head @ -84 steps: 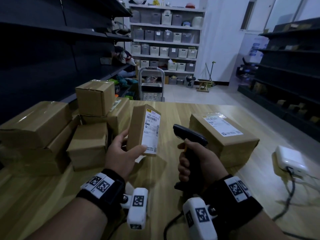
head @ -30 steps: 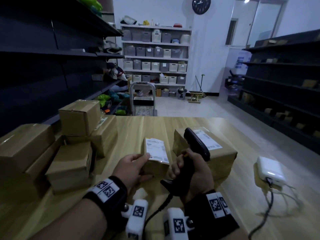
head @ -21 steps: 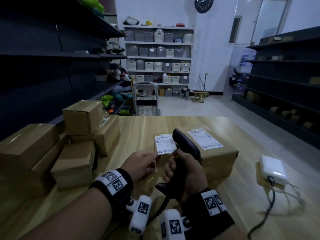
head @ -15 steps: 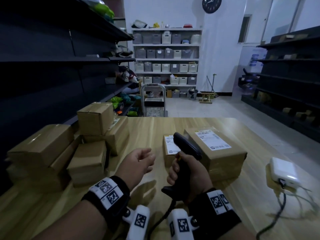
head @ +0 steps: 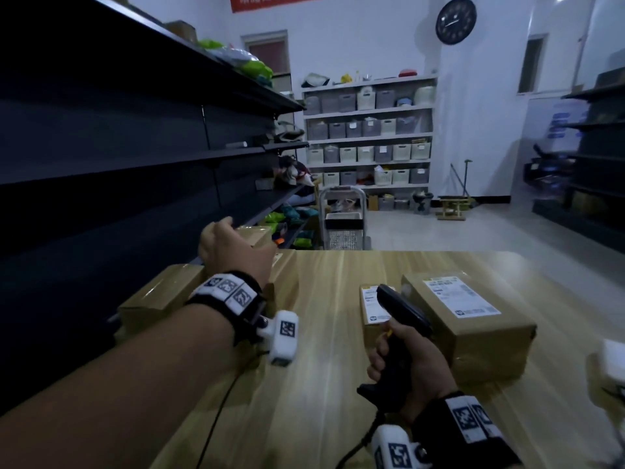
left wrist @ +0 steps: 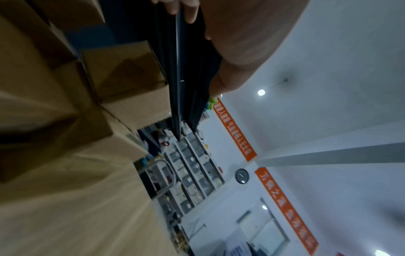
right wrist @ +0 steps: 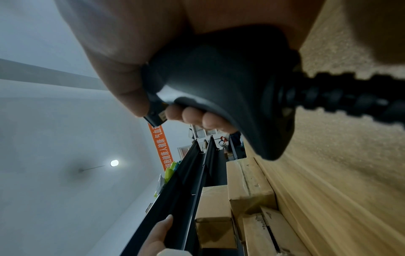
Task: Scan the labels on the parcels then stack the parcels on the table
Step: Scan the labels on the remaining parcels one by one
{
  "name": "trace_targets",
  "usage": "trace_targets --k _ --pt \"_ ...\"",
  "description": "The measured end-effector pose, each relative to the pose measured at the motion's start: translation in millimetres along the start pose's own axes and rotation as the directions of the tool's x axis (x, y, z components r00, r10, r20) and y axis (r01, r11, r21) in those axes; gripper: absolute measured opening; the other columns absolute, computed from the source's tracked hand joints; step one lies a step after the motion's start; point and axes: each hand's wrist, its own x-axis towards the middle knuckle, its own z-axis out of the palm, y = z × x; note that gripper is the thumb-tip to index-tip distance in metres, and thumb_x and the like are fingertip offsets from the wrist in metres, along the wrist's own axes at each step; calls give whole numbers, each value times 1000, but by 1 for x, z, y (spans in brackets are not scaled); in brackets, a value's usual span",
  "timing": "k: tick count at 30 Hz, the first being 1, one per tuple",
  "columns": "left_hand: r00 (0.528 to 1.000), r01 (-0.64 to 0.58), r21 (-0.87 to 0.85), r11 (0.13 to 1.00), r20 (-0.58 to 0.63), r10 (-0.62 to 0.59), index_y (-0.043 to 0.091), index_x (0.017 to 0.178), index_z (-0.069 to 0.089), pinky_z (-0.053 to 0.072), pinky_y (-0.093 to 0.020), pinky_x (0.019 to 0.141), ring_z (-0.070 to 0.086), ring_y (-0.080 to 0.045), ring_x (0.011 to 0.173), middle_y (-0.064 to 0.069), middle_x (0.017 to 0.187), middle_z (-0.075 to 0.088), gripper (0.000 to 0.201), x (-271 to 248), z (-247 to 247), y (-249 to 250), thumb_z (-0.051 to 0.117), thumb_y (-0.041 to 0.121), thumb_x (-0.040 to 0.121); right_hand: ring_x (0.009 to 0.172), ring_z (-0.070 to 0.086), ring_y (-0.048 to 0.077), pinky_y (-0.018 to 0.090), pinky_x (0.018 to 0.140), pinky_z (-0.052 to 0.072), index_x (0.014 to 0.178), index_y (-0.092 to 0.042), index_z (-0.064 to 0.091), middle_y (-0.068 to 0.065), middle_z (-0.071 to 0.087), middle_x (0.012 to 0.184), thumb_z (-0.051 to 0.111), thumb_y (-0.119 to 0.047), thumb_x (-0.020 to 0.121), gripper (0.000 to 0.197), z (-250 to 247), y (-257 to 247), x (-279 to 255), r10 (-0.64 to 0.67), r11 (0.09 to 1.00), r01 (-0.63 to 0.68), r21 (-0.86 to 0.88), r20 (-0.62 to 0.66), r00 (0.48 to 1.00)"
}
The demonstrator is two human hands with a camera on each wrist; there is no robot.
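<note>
My left hand (head: 233, 248) reaches out over the small top box (head: 257, 233) of the brown parcel pile (head: 162, 294) at the table's left; its fingers (left wrist: 181, 10) are extended and hold nothing. The left wrist view shows that box (left wrist: 124, 72) just below the fingers. My right hand (head: 406, 363) grips the black scanner (head: 402, 309) by its handle, nose pointing away. Behind the scanner a small labelled parcel (head: 370, 306) lies label up, right beside a large labelled parcel (head: 470, 323). In the right wrist view the scanner (right wrist: 230, 83) fills my palm.
The wooden table (head: 338, 384) carries a white device (head: 612, 363) with a cable at the right edge. Dark shelving (head: 135, 147) runs close along the left, behind the pile. A metal cart (head: 345, 218) stands beyond the table's far edge.
My left hand set the small labelled parcel down beside the large one, let go, and swung left and up over the pile. The right hand kept the scanner, lowering slightly.
</note>
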Motion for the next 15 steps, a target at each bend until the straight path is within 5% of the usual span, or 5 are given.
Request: trace_targets --k 4,8,15 --pt "986 106 109 988 121 -119 32 168 31 28 -57 131 19 -37 165 -6 182 7 103 34 11 -10 85 53 82 55 50 28 38 52 46 83 -7 61 13 51 69 89 -30 71 38 -2 -1 -1 -1 1000 1 -20 -7 1000" --pt "954 149 175 973 233 -188 22 155 53 54 -53 109 62 -44 129 -15 161 41 95 53 18 -21 87 63 76 55 50 28 38 52 45 87 -6 61 14 51 69 97 -33 57 54 -2 -2 0 -22 999 21 -27 -7 1000" --pt "977 116 227 967 152 -152 27 130 56 57 -53 103 65 -43 109 -16 143 43 58 55 22 -40 85 53 86 55 49 26 36 53 43 88 -7 61 12 52 69 84 -29 75 34 1 -2 -4 -42 999 42 -5 -27 999"
